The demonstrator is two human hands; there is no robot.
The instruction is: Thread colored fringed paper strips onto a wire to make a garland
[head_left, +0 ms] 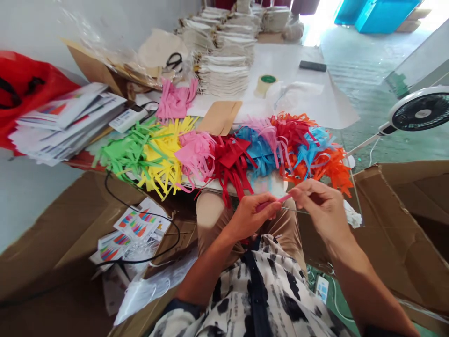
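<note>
My left hand (250,216) is closed around a rolled pink paper strip (280,199), just in front of the table edge. My right hand (317,203) pinches the strip's other end with thumb and fingertips. Both hands hover over my lap, below a row of fringed paper pieces on the glass table (329,107): green (128,150), yellow (164,154), pink (196,152), red (233,161), blue (259,150) and orange (329,166).
Stacks of printed sheets (66,121) and a red bag (24,84) lie at left. Scissors (174,61), a tape roll (265,85), a brown envelope (220,117) and cream bundles (224,65) sit farther back. Cardboard boxes (403,224) flank me; a fan (421,112) stands right.
</note>
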